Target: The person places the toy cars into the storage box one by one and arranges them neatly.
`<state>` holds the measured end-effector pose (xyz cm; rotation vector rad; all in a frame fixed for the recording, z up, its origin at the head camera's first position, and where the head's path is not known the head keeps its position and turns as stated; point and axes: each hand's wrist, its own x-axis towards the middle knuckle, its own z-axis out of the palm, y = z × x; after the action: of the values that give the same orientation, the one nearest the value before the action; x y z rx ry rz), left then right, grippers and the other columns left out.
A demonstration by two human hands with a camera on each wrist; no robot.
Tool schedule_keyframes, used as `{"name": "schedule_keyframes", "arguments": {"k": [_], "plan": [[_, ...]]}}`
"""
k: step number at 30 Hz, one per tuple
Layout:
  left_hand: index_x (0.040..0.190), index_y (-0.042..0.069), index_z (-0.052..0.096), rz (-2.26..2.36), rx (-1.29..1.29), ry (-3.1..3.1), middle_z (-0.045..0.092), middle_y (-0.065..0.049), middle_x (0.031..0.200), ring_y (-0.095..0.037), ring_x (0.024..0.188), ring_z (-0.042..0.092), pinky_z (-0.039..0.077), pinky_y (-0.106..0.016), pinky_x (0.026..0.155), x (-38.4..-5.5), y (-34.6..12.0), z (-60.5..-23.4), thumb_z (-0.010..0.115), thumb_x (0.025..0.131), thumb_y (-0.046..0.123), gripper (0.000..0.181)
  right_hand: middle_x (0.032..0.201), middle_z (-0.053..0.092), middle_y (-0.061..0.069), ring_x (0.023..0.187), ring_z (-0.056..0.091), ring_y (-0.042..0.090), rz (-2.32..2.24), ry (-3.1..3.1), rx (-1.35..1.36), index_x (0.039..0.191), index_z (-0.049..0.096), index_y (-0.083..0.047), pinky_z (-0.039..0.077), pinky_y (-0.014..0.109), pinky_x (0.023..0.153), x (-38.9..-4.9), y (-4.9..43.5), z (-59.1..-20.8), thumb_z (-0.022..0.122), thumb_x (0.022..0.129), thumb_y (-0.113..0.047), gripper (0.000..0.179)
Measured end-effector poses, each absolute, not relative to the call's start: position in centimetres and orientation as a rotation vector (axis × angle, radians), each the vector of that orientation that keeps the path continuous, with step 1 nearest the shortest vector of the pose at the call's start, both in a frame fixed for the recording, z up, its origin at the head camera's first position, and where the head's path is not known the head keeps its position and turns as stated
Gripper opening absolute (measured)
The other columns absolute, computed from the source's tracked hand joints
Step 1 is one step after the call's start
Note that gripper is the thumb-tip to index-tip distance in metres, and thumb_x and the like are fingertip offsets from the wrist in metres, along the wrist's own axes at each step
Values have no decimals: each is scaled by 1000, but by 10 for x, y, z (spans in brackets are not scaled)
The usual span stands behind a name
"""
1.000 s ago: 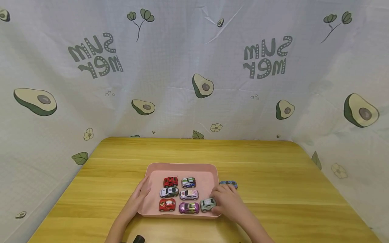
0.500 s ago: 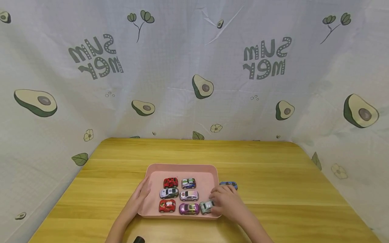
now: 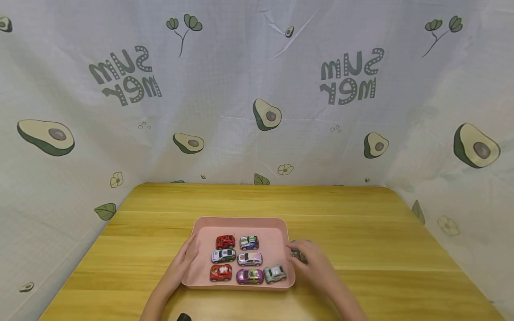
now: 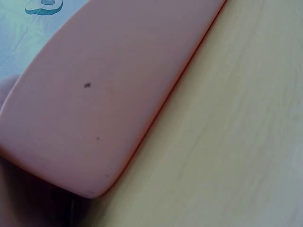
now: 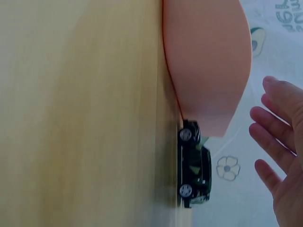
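Note:
A pink tray (image 3: 275,232) holds several small toy cars, among them a red one (image 3: 221,272), a purple one (image 3: 250,276) and a pale green one (image 3: 275,273) at its near right corner. My left hand (image 3: 181,263) rests along the tray's left side, fingers fairly straight. Off the tray's right side, my right hand (image 3: 315,265) hovers near a dark camouflage toy car (image 3: 299,255), partly hidden by the fingers in the head view. In the right wrist view, that hand holds nothing, its fingers extended and apart from the car (image 5: 196,165).
A wooden table (image 3: 381,236) lies under everything. Behind the dark car, a blue toy car (image 3: 295,241) is mostly covered by my right hand. A black object (image 3: 184,317) shows at the near edge. A printed curtain (image 3: 225,98) surrounds the table.
My right hand has let go of the pale green car in the tray and moved right, past the tray's rim. The dark car now shows. My left hand has stayed put.

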<state>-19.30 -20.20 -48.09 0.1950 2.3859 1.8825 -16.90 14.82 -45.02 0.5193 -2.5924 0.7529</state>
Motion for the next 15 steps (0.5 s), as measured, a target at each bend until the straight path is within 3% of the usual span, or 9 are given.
{"name": "schedule_keyframes", "arguments": {"k": [9, 15], "plan": [[145, 11, 19, 1880, 185, 2392, 11, -19, 152, -41, 139, 4, 6, -61, 109, -193, -202, -481, 39, 97, 29, 56, 111, 63, 7, 107, 58, 27, 848, -2723, 342, 114, 61, -8, 46, 46, 92, -178, 170, -456, 70, 77, -16, 38], [145, 11, 18, 1885, 189, 2381, 10, -19, 152, -41, 139, 4, 6, -60, 109, -193, -202, -481, 39, 97, 29, 56, 110, 64, 9, 106, 57, 30, 832, -2761, 325, 110, 63, -8, 44, 50, 93, -178, 180, -459, 70, 77, -18, 35]]}}
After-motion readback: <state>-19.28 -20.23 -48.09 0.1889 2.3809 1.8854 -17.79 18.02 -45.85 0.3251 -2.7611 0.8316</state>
